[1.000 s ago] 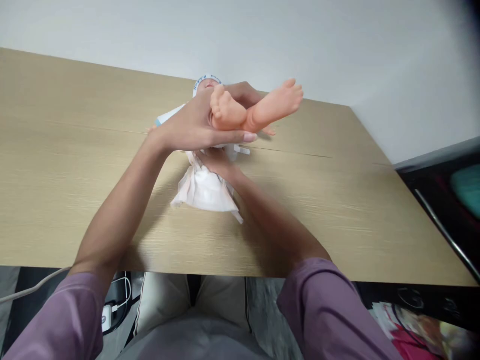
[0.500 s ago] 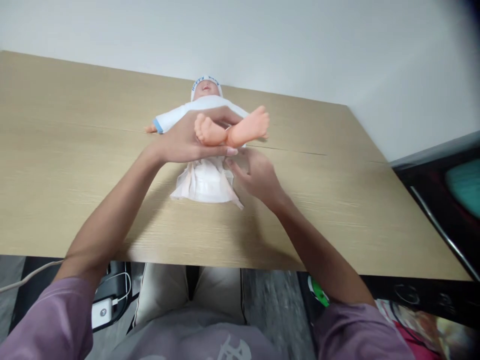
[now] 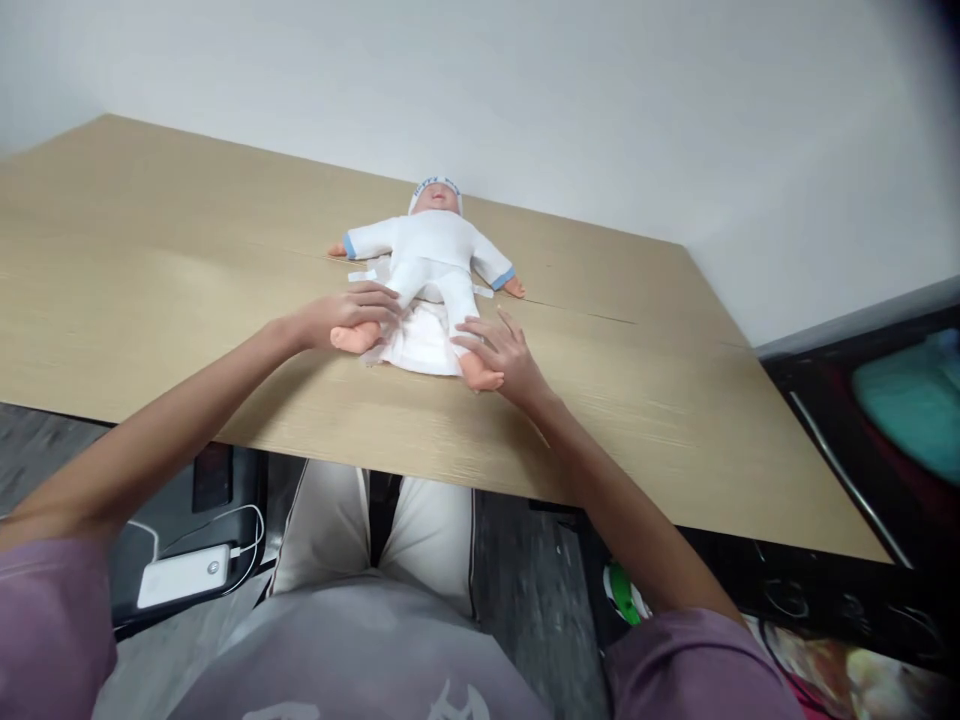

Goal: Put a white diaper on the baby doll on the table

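Note:
A baby doll (image 3: 433,238) in white clothes with blue cuffs lies on its back on the table, its legs apart and its feet towards me. Beneath its hips and legs is a spread white diaper (image 3: 422,345), with tabs sticking out on both sides at the waist. My left hand (image 3: 352,312) is closed over the lower leg on the left, just above the bare foot. On the other lower leg lie the fingers of my right hand (image 3: 504,350), spread apart. The thumb of my left hand is hidden.
The wooden table (image 3: 225,240) has a thin seam running across it and meets a pale wall at the back. Below its front edge, a white power bank (image 3: 184,577) with a cable rests on a black seat. A dark object with a teal part (image 3: 911,400) stands at the right.
The doll's raised feet have come down and apart onto the table. My left hand no longer holds both ankles together; each hand is now at one leg. The view has shifted slightly.

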`<action>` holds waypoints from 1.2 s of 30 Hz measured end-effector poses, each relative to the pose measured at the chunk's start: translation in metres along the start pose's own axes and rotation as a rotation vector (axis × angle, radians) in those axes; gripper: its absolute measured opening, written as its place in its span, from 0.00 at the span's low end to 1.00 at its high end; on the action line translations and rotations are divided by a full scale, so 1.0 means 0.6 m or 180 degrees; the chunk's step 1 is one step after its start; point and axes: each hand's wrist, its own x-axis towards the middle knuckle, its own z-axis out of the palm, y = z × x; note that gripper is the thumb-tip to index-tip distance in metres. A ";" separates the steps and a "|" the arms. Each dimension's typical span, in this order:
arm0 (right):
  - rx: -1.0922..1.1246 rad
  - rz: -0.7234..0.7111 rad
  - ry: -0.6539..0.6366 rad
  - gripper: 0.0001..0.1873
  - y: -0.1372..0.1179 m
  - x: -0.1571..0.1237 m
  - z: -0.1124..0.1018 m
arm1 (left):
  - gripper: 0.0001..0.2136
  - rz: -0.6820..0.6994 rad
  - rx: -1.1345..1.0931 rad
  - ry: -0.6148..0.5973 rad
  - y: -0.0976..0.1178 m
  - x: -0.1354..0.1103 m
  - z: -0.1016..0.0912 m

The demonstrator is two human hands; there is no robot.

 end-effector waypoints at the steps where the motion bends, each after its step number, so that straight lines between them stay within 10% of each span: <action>1: -0.0027 -0.0055 -0.0031 0.25 0.007 -0.007 0.006 | 0.16 0.0025 0.0044 -0.0066 -0.007 -0.014 0.004; 9: 0.0300 -0.0197 -0.0317 0.25 0.033 -0.012 -0.016 | 0.31 0.0026 0.0380 -0.0478 -0.020 -0.036 0.029; 15: 0.0491 0.0119 -0.0415 0.27 0.011 -0.012 -0.043 | 0.22 -0.0420 0.0071 -0.0584 0.010 -0.018 0.021; 21: -0.0290 0.0368 -0.0126 0.34 -0.071 -0.015 0.008 | 0.22 -0.1001 0.0444 -0.0250 0.065 -0.018 0.069; 26: -0.0292 0.0643 0.0215 0.17 -0.057 0.002 0.033 | 0.12 -0.1221 0.0544 0.0008 0.071 0.001 0.073; 31: 0.0380 0.0788 0.0693 0.20 0.005 0.077 -0.001 | 0.17 -0.1611 0.0167 0.0696 0.028 0.064 0.020; 36: 0.0936 0.1093 0.1056 0.27 0.109 0.196 -0.013 | 0.22 -0.1562 -0.0067 0.1398 -0.104 0.138 -0.012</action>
